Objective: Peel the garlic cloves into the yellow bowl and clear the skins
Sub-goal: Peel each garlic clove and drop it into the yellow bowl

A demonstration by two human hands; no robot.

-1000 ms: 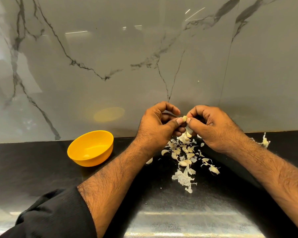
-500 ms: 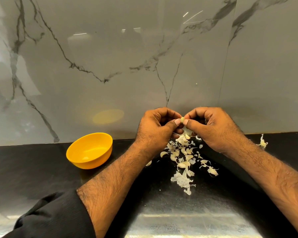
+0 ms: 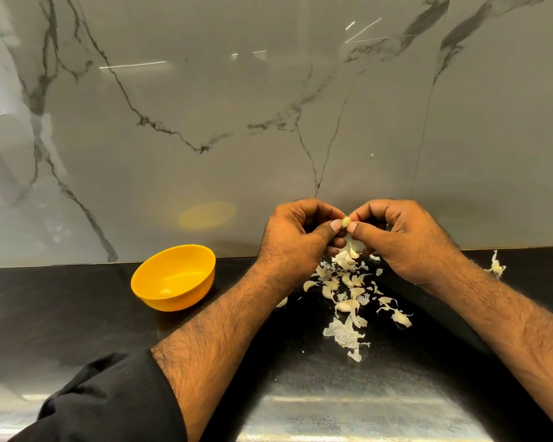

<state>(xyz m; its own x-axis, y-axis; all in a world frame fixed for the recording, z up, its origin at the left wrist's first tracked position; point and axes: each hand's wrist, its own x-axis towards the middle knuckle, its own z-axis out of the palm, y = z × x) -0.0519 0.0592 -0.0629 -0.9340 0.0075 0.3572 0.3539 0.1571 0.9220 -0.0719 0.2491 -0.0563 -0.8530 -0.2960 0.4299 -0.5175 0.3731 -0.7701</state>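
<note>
1. Clove (image 3: 345,222): centre right of the frame, raised above the bench (image 3: 61,314), pinched between both thumbs. It looks pale and mostly bare; whether skin remains on the hidden side cannot be told.
2. Left hand (image 3: 296,237): grip clamped on the clove, thumb tip against it, fingers curled.
3. Right hand (image 3: 403,240): grip likewise clamped on the clove from the other side.
4. Skins (image 3: 345,291): scattered on the bench directly below the hands, trailing toward lower centre; one stray scrap (image 3: 495,266) lies at the right edge.
5. Bowl (image 3: 173,277): left of the hands, well apart; at least one small pale piece lies inside.
6. Judgement: peeling is under way. Hold the clove firmly with one hand, strip skin with the other thumbnail, let it fall onto the existing pile, and check all sides before carrying the clove to the bowl.
</note>
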